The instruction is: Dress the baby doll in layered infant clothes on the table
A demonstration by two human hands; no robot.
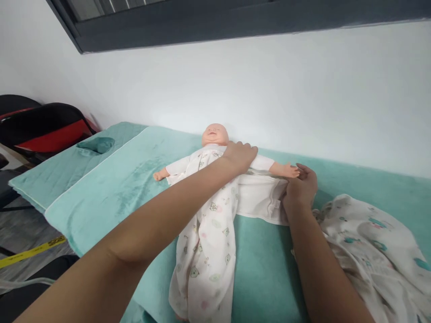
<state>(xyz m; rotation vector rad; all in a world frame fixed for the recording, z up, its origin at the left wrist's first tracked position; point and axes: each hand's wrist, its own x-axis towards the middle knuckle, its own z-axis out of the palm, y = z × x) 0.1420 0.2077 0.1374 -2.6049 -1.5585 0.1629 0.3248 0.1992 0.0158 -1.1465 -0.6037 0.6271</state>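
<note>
A baby doll lies on its back with its arms spread, its head toward the wall. It wears a white long-sleeved top and a printed white romper. My left hand is closed over the doll's shoulder and upper arm on the right side; its fingertips are partly hidden. At the end of that same arm, my right hand has its fingers curled at the doll's small hand. A white cloth flap spreads out from under the doll, reaching my right wrist.
A teal plush cover lies beneath the doll, against a white wall. A crumpled printed cloth sits at the right. Black and red folding chairs stand at the left, above a yellow floor tape.
</note>
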